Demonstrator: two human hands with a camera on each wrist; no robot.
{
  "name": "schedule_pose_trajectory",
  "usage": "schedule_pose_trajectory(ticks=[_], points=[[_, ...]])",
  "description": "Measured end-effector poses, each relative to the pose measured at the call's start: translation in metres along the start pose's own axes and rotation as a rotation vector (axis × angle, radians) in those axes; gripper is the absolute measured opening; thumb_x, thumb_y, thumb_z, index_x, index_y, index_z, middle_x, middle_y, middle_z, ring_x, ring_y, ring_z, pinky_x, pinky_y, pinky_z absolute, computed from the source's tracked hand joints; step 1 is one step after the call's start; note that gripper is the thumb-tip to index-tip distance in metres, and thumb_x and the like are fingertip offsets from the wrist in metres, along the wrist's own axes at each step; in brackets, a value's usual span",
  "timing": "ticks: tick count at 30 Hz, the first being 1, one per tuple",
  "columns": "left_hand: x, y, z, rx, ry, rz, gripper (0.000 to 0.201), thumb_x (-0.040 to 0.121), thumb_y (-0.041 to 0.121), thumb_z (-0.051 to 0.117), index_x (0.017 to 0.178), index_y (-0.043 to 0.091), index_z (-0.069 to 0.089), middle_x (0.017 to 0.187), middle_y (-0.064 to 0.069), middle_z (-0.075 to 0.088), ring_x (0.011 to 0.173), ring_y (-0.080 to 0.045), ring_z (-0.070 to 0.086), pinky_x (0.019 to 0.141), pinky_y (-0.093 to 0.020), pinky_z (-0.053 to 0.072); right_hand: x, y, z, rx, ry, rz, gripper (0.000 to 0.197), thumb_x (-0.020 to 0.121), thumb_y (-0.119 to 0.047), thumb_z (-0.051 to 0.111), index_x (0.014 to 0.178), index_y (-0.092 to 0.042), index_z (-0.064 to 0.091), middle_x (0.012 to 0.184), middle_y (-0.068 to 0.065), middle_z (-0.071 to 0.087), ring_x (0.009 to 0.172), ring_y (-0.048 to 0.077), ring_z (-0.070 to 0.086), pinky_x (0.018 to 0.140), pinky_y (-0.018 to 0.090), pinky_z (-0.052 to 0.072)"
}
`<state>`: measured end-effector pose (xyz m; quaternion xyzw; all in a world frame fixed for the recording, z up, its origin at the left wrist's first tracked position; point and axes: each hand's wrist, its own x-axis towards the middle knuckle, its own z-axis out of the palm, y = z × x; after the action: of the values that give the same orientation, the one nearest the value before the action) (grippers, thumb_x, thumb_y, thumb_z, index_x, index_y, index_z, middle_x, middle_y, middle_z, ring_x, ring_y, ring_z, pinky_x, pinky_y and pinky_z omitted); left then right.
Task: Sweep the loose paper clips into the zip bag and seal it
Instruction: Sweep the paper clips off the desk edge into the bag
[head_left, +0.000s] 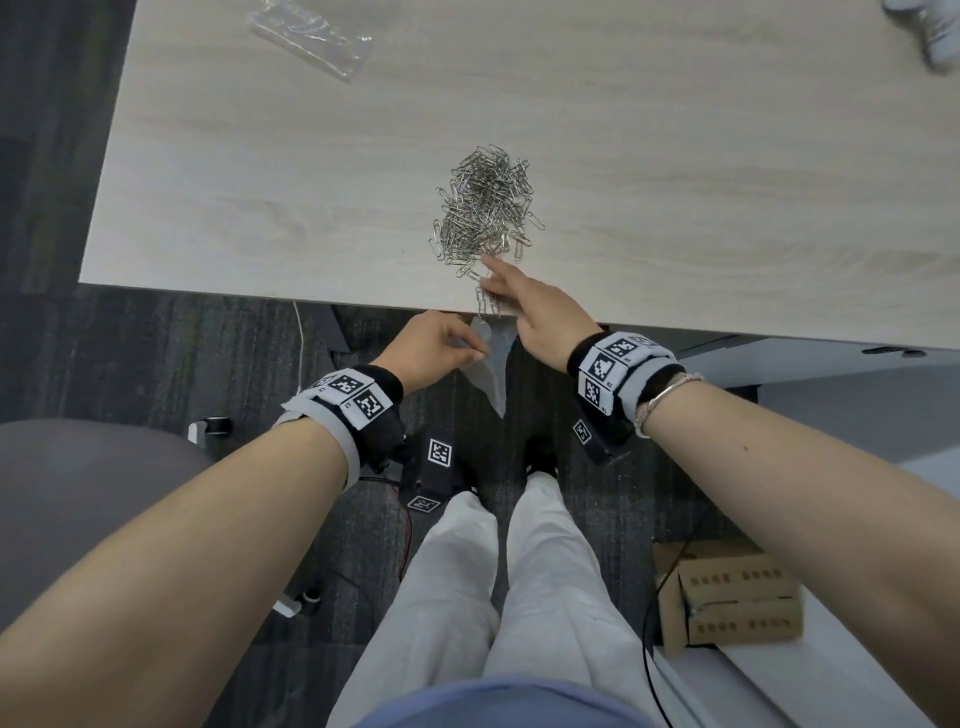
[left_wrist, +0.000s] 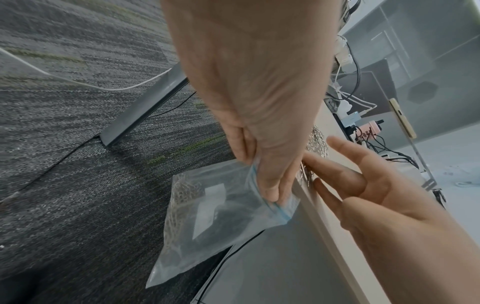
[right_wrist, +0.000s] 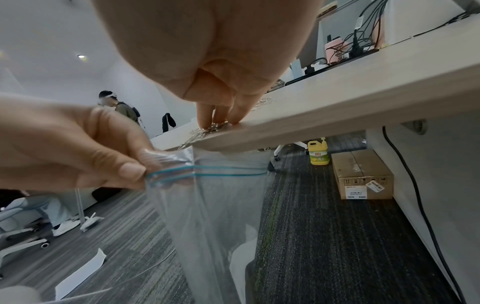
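The left hand (head_left: 434, 345) pinches the top corner of the zip bag (right_wrist: 221, 216) and holds it just under the table edge (right_wrist: 337, 115). The right hand (head_left: 530, 306) has straight, relaxed fingers (right_wrist: 207, 115) that press on a few paper clips (head_left: 488, 304) at the edge, above the bag mouth. The big pile of clips (head_left: 485, 205) lies just beyond the right fingertips. Some clips are already inside the bag.

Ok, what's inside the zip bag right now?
A small clump of paper clips sits along one side of the zip bag, beside a white label. The left hand covers the mouth.
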<state>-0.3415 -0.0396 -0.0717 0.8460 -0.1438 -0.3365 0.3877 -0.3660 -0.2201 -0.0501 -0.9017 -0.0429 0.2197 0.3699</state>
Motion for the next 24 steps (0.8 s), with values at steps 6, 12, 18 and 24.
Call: schedule_pose_trajectory(ticks=[6, 12, 18, 24], points=[[-0.001, 0.001, 0.001, -0.007, 0.013, 0.017, 0.009, 0.082, 0.015, 0.070, 0.089, 0.012, 0.076, 0.090, -0.002, 0.070, 0.090, -0.014, 0.060, 0.090, -0.030, 0.046, -0.011, -0.005, 0.010, 0.038, -0.017, -0.016, 0.074, 0.083, 0.010, 0.032, 0.148, -0.022, 0.017, 0.140, 0.003, 0.050, 0.135, 0.017, 0.039, 0.111, 0.027, 0.027], [-0.001, -0.001, 0.002, 0.001, 0.021, 0.031, 0.009, 0.082, 0.014, 0.071, 0.089, 0.013, 0.076, 0.089, -0.002, 0.068, 0.091, -0.021, 0.062, 0.087, -0.036, 0.049, -0.022, -0.006, 0.015, 0.121, -0.028, -0.040, 0.073, 0.084, 0.009, 0.032, 0.148, -0.025, 0.018, 0.138, 0.003, 0.052, 0.134, 0.016, 0.041, 0.114, 0.028, 0.027], [-0.002, 0.000, 0.001, -0.005, 0.018, 0.040, 0.009, 0.082, 0.016, 0.070, 0.089, 0.013, 0.076, 0.082, 0.005, 0.063, 0.085, -0.012, 0.058, 0.084, -0.029, 0.046, -0.014, 0.005, 0.007, 0.128, 0.156, 0.042, 0.077, 0.079, 0.012, 0.032, 0.147, -0.021, 0.019, 0.144, 0.002, 0.045, 0.137, 0.017, 0.036, 0.114, 0.029, 0.026], [-0.002, 0.002, -0.001, 0.007, -0.003, 0.036, 0.008, 0.082, 0.016, 0.071, 0.087, 0.014, 0.076, 0.077, 0.016, 0.061, 0.078, 0.001, 0.054, 0.082, -0.024, 0.042, 0.000, 0.003, 0.011, 0.016, 0.153, 0.034, 0.076, 0.080, 0.011, 0.035, 0.148, -0.017, 0.018, 0.150, 0.006, 0.036, 0.138, 0.020, 0.033, 0.113, 0.037, 0.030]])
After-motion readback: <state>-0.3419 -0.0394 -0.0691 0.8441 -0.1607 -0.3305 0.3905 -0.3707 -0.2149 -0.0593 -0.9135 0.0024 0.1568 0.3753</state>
